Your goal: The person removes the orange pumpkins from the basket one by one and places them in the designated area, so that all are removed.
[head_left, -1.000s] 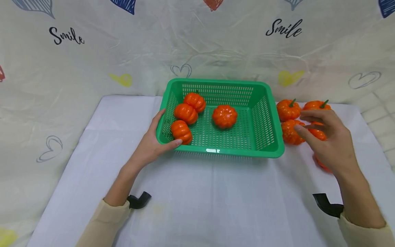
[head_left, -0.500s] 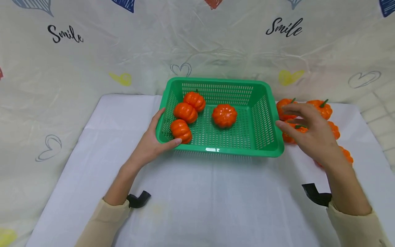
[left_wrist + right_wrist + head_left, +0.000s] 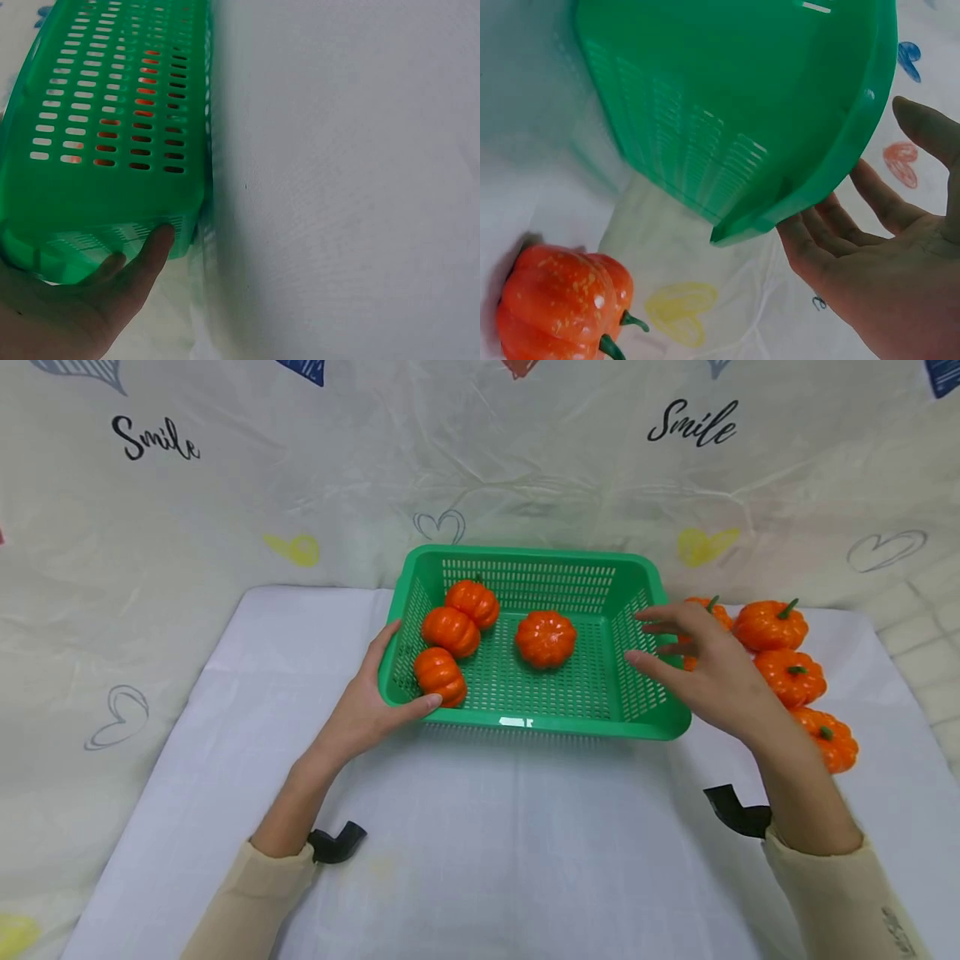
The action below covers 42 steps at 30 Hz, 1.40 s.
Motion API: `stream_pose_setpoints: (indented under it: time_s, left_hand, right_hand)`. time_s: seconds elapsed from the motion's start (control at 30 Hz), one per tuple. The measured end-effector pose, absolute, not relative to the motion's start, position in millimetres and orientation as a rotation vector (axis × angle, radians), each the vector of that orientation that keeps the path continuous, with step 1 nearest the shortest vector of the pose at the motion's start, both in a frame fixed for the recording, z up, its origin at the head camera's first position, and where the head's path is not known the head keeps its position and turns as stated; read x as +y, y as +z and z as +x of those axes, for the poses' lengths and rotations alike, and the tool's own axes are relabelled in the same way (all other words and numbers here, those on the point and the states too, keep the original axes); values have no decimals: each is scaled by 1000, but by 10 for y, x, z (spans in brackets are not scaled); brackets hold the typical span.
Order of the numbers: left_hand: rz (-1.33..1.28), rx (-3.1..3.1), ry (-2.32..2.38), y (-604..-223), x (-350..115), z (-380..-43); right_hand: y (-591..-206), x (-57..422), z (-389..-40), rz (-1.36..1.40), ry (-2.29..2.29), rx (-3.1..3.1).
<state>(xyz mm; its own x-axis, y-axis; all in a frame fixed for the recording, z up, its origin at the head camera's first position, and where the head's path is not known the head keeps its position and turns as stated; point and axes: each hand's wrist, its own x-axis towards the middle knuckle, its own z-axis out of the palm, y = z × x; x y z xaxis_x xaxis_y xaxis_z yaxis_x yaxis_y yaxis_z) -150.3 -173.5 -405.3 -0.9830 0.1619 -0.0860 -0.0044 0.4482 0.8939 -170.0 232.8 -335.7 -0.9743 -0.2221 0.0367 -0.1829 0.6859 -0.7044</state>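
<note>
A green plastic basket (image 3: 480, 718) with slotted walls sits on the white cloth. Three orange toy pumpkins (image 3: 451, 632) lie along its left side, and another pumpkin (image 3: 546, 640) is near its middle. My left hand (image 3: 363, 710) holds the basket's left end, thumb over the front rim and fingers against the outer side wall, also seen on the hand (image 3: 97, 300) in the left wrist view. Over the basket's right rim hovers my right hand (image 3: 712, 672), empty, with fingers spread and slightly bent. In the right wrist view, whether those fingers (image 3: 885, 199) touch the rim is unclear.
Several more orange pumpkins (image 3: 791, 677) with green stems are gathered on the cloth right of the basket, some partly behind the right hand. A patterned sheet (image 3: 525, 468) rises behind the table. Black curved pieces (image 3: 738, 812) stick out at both wrists.
My right hand has moved left from above the loose pumpkins to the basket's right rim, still empty. The left hand, the basket and the pumpkins inside it stay in place.
</note>
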Motion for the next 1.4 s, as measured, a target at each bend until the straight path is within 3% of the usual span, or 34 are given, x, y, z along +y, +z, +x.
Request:
stream_pose_setpoints:
  time_s: [1.4]
  left_hand:
    - [134,2538,1561,-4067,-1739,-1507]
  right_hand:
    - [-3438,1737,-1999,-449,-1027,2578]
